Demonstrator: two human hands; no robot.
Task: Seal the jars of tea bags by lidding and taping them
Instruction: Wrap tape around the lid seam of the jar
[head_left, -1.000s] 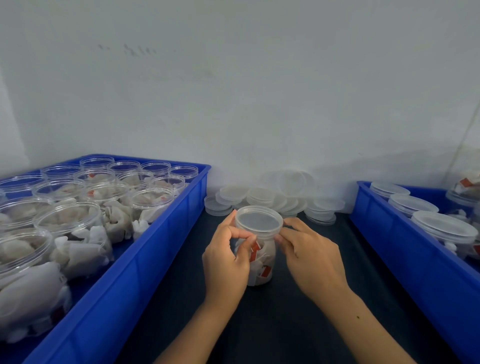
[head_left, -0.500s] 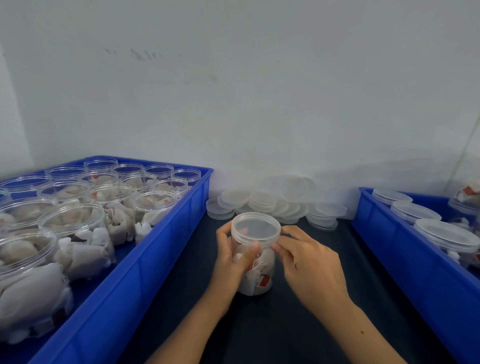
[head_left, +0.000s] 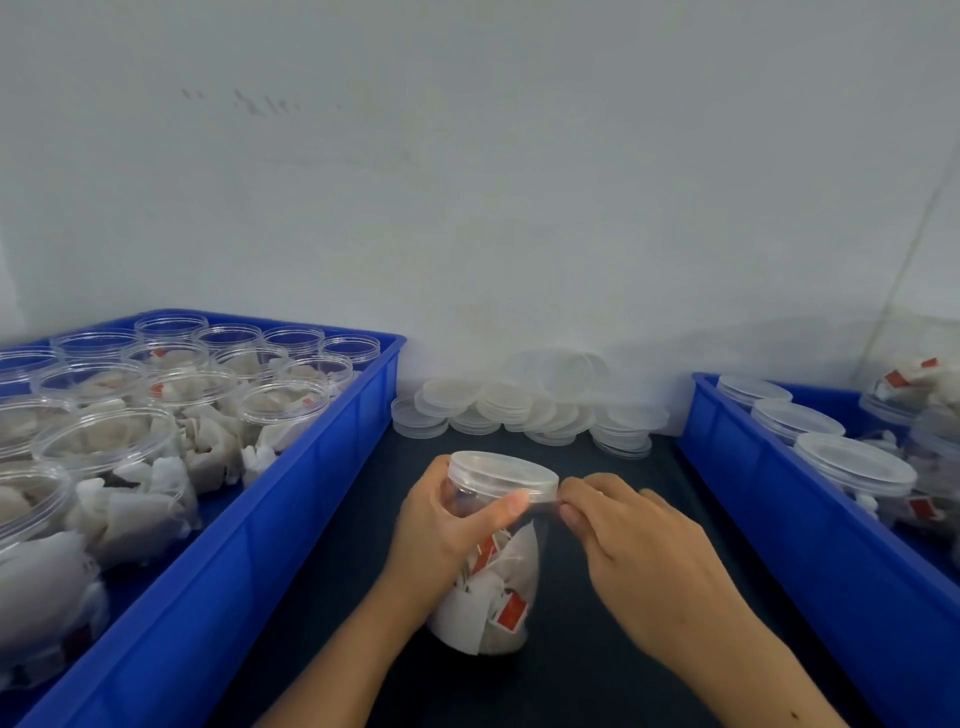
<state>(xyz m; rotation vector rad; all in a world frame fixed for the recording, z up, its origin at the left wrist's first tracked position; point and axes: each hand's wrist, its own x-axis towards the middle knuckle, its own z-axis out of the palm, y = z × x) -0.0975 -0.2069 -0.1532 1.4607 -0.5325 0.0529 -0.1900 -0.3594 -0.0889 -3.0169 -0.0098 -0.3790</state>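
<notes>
Clear plastic jar (head_left: 485, 566) of tea bags stands on the dark worktop (head_left: 597, 649) between two blue crates, its lid (head_left: 503, 475) on. My left hand (head_left: 441, 535) wraps its upper body, thumb under the lid's rim. My right hand's (head_left: 639, 545) fingers (head_left: 571, 499) pinch at the rim's right edge; what they hold I cannot tell.

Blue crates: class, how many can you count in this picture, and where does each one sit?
2. One crate is at the left, holding open jars of tea bags. The other crate is at the right, holding lidded jars. Both run past the frame edges, so more could lie out of view.
</notes>
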